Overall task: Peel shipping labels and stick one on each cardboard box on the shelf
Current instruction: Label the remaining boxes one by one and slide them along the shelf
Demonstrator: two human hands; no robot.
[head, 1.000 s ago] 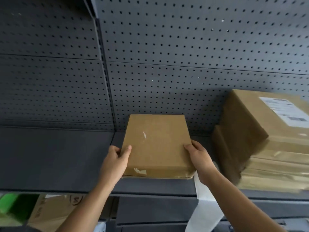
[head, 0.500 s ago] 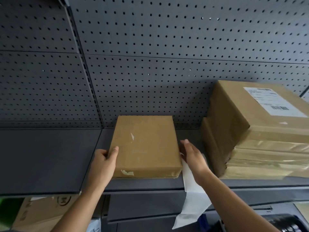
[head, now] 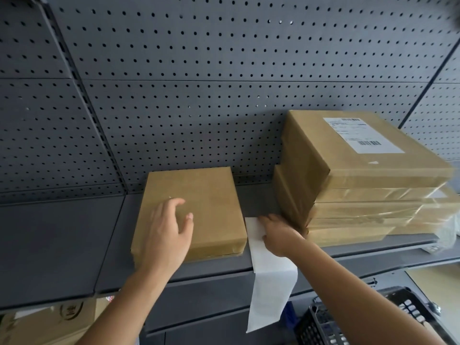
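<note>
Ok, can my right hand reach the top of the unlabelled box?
Probably yes. The right hand rests on the label strip right beside the unlabelled box; only the left hand over its top crowds it.

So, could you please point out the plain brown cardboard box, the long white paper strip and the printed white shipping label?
plain brown cardboard box (head: 211, 192): head view, bare top face.
long white paper strip (head: 271, 290): head view, hanging part.
printed white shipping label (head: 361, 135): head view, its middle.

Bare forearms (head: 348, 282), left hand (head: 165, 232), right hand (head: 278, 235), short nails
</note>
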